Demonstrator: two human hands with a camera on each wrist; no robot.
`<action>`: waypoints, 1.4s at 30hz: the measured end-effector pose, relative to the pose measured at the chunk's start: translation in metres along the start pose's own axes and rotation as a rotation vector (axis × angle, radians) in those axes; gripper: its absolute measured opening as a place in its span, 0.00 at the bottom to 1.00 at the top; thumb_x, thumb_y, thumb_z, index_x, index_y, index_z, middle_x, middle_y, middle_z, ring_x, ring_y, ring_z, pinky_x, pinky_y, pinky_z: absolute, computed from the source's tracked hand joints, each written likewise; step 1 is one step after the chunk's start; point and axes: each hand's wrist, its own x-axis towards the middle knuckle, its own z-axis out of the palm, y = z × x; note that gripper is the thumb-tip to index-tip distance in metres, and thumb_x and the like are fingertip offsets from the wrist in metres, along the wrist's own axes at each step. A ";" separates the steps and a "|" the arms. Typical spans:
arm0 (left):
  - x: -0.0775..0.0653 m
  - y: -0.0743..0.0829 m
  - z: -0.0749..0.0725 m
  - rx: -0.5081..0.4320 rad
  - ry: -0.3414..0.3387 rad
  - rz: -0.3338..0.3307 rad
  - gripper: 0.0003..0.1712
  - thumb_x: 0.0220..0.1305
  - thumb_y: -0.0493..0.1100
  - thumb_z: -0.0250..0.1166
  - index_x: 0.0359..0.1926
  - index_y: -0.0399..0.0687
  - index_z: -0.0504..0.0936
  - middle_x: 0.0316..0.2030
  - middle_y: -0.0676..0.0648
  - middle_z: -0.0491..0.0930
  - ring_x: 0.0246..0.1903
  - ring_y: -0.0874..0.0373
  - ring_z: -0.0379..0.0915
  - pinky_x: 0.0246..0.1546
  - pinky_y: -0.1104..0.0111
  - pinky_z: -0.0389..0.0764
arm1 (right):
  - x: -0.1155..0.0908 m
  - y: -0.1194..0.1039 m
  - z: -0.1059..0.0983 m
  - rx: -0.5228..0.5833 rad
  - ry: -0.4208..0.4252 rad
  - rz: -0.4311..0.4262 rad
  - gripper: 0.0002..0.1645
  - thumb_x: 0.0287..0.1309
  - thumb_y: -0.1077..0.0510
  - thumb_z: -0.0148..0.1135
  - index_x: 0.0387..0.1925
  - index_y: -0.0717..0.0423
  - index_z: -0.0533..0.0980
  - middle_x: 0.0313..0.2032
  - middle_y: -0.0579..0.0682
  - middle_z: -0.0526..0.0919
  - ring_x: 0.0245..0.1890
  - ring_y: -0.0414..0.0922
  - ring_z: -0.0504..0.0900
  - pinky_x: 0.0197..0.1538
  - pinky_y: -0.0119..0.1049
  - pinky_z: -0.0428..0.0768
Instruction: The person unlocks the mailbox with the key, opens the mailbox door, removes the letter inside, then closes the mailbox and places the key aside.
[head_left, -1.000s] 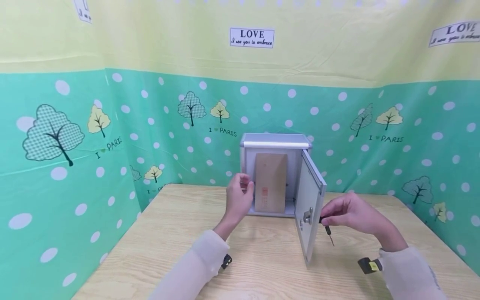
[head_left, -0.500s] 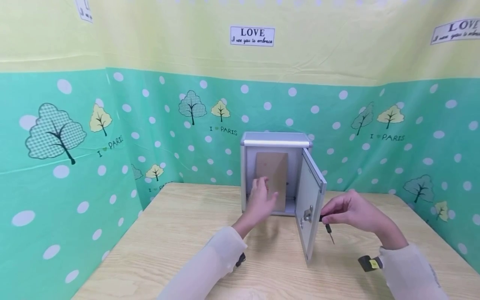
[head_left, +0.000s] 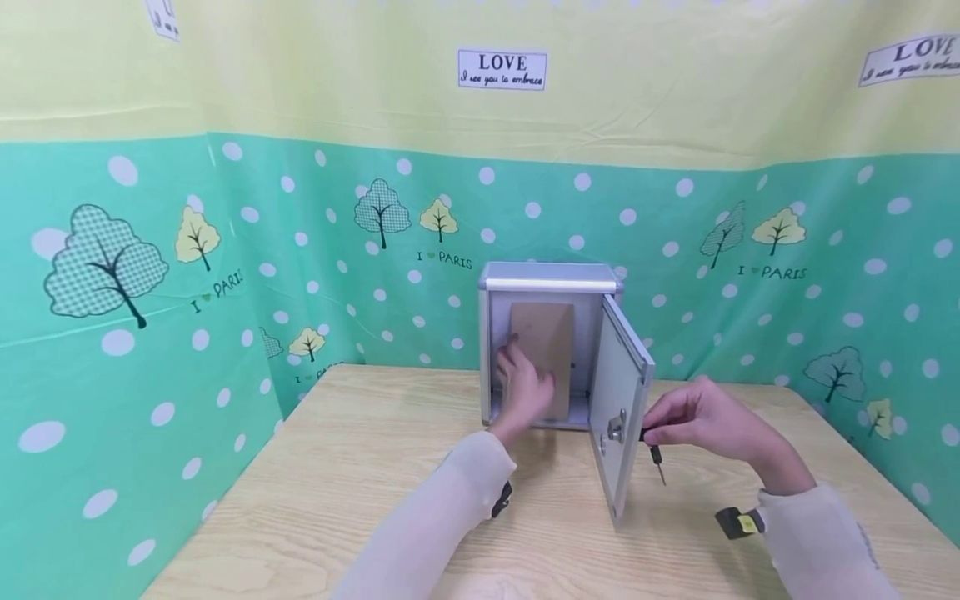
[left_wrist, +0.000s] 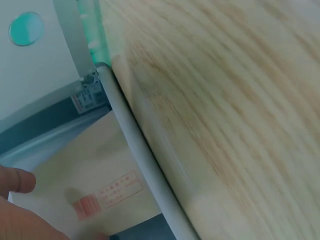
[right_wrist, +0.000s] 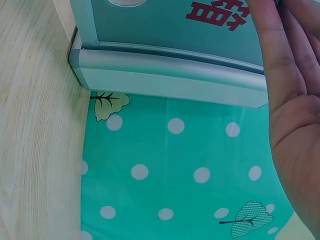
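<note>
A small grey metal letter box stands on the table, its door swung out to the right. Inside leans a brown paper envelope with red print, seen closer as the same envelope in the left wrist view. My left hand reaches into the box in front of the envelope, fingers spread toward its left edge and thumb apart from them. At the door's outer face, my right hand pinches a black-headed key at the lock. A second key dangles below it.
A light wood-grain table carries the box. Behind it and at both sides hangs a green and yellow cloth with dots and trees. The door's free edge juts toward me between my two arms.
My left hand has moved from beside the box's left edge to in front of the envelope, fingers now nearer its left edge. My right hand keeps its hold on the key; the door stays put.
</note>
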 end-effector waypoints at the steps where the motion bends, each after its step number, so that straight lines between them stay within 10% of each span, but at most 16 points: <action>1: 0.001 0.000 0.001 0.008 0.011 -0.020 0.51 0.54 0.42 0.66 0.72 0.47 0.45 0.67 0.35 0.47 0.62 0.36 0.50 0.61 0.48 0.65 | 0.000 0.000 0.000 0.002 -0.002 -0.002 0.09 0.53 0.67 0.66 0.38 0.57 0.83 0.35 0.51 0.87 0.30 0.47 0.85 0.32 0.40 0.85; 14: 0.021 -0.003 0.018 0.041 0.145 -0.225 0.55 0.46 0.48 0.71 0.71 0.47 0.49 0.65 0.35 0.57 0.62 0.36 0.56 0.59 0.39 0.60 | -0.001 0.003 -0.003 0.007 -0.015 -0.015 0.10 0.53 0.68 0.65 0.38 0.58 0.83 0.35 0.52 0.87 0.30 0.47 0.85 0.32 0.40 0.85; 30: 0.037 -0.003 0.016 -0.101 0.168 -0.198 0.35 0.45 0.38 0.72 0.55 0.37 0.68 0.47 0.36 0.78 0.50 0.44 0.74 0.55 0.58 0.75 | 0.000 0.004 -0.006 0.026 -0.024 -0.027 0.10 0.54 0.69 0.65 0.39 0.58 0.83 0.36 0.53 0.86 0.31 0.48 0.85 0.33 0.40 0.85; 42: 0.030 0.001 0.021 -0.033 0.085 -0.205 0.35 0.55 0.37 0.63 0.61 0.36 0.58 0.51 0.35 0.75 0.53 0.39 0.69 0.56 0.47 0.69 | -0.002 0.007 -0.006 0.035 -0.024 -0.005 0.10 0.54 0.69 0.65 0.39 0.58 0.83 0.37 0.53 0.86 0.32 0.49 0.85 0.33 0.41 0.85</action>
